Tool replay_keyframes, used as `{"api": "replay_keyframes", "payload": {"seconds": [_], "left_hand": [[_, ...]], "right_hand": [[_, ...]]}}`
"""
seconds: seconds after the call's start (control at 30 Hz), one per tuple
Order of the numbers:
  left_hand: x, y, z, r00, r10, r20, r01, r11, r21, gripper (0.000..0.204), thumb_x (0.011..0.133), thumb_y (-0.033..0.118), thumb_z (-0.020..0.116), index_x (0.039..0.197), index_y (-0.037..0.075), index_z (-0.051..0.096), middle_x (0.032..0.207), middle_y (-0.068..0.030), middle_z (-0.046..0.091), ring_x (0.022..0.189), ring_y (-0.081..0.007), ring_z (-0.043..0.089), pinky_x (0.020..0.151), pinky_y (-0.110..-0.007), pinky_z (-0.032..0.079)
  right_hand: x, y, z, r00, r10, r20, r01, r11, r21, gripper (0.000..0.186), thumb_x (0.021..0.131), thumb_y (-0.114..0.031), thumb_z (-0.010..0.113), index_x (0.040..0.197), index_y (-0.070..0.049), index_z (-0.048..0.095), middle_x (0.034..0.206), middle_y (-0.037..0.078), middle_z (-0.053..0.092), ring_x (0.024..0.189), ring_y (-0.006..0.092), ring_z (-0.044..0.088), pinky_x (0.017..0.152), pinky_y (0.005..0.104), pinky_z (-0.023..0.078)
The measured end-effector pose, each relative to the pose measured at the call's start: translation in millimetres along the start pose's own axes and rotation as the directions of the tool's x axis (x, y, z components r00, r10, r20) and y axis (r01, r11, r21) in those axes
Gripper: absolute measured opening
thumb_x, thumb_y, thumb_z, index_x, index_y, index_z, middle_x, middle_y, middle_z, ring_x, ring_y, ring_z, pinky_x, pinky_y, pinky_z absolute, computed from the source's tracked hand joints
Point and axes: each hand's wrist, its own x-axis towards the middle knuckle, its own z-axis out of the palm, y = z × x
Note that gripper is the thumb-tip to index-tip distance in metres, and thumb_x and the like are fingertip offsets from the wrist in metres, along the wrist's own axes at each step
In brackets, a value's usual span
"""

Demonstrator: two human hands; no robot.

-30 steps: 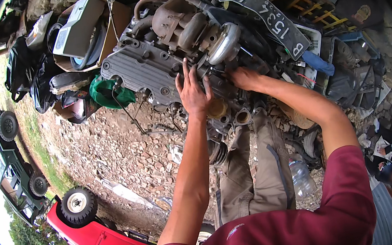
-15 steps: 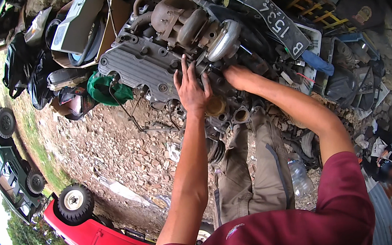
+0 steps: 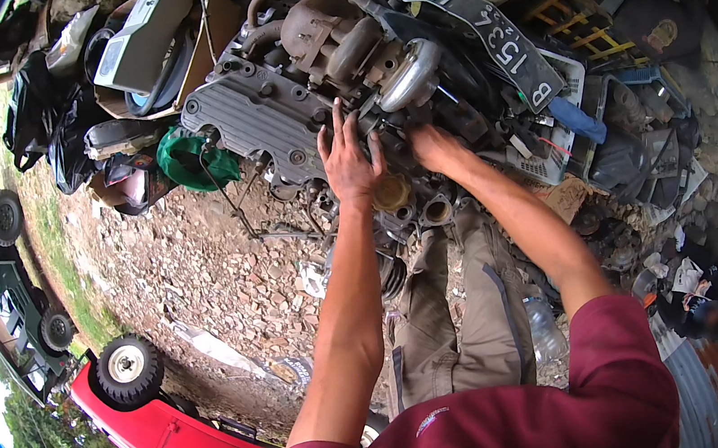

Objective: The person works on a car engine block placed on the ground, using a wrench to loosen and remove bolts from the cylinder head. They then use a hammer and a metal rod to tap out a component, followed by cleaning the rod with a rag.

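A dirty grey engine (image 3: 250, 116) with a ribbed metal cover lies in front of me. My left hand (image 3: 353, 166) rests on it beside the cover's right edge, its fingers stretched out and apart. Just to the right, my right hand (image 3: 434, 147) reaches down among the engine parts with its fingers curled. Whatever it grips is hidden there. Beyond both hands sit a rusty turbocharger housing (image 3: 320, 34) and a shiny rounded metal housing (image 3: 410, 75). Nearer to me are a round brownish opening (image 3: 391, 192) and a smaller port (image 3: 437, 211).
A black licence plate (image 3: 499, 44) and a light plastic crate (image 3: 572, 83) of parts lie right. At left are a cardboard box (image 3: 212, 35), black bags (image 3: 69, 140) and a green bag (image 3: 194, 158). A plastic bottle (image 3: 545, 331) stands by my leg. Farther off is a red vehicle (image 3: 165, 440).
My right elbow has come down and inward, while the right hand stays at about the same spot in the engine. My left hand has barely moved.
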Motion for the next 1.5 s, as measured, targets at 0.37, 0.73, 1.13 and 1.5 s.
{"api": "replay_keyframes", "payload": {"seconds": [0.37,0.73,1.13,1.5], "left_hand": [[0,2,-1,1.000,-0.014,0.018,0.014,1.000,-0.002,0.046,0.090,0.030,0.056,0.129,0.007,0.053,0.154,-0.0113,0.039,0.124,-0.0243,0.055,0.113,-0.045,0.030],[2,3,-1,0.998,-0.033,0.045,0.033,0.999,-0.015,0.045,0.090,0.030,0.054,0.129,0.007,0.053,0.154,-0.0116,0.038,0.129,-0.0265,0.050,0.114,-0.045,0.029],[0,2,-1,1.000,-0.011,0.006,0.012,0.999,-0.037,0.044,0.091,0.030,0.054,0.127,0.005,0.054,0.153,-0.0103,0.040,0.127,-0.0267,0.051,0.114,-0.044,0.029],[-1,1,1,1.000,-0.016,-0.012,0.017,0.999,0.035,0.044,0.091,0.033,0.055,0.127,0.008,0.056,0.154,-0.0070,0.039,0.123,-0.0221,0.056,0.114,-0.043,0.030]], "right_hand": [[-3,-9,20,0.929,0.357,-0.094,-0.351,0.934,0.072,0.034,0.096,-0.025,0.051,0.110,0.005,0.057,0.094,0.036,0.064,0.094,0.0513,0.062,0.081,0.0555,0.052],[5,-39,-15,0.882,0.451,0.135,-0.458,0.889,0.020,0.027,0.086,-0.013,0.055,0.094,0.008,0.069,0.101,0.033,0.065,0.104,0.0435,0.063,0.090,0.0488,0.053],[9,-18,-34,0.893,0.337,0.299,-0.377,0.923,0.084,0.048,0.095,-0.034,0.052,0.109,0.011,0.063,0.106,0.035,0.064,0.104,0.0463,0.063,0.086,0.0484,0.052],[-2,36,1,0.996,0.087,0.016,-0.086,0.921,0.379,0.040,0.097,-0.034,0.054,0.112,0.001,0.065,0.111,0.030,0.063,0.108,0.0474,0.058,0.090,0.0494,0.048]]}}
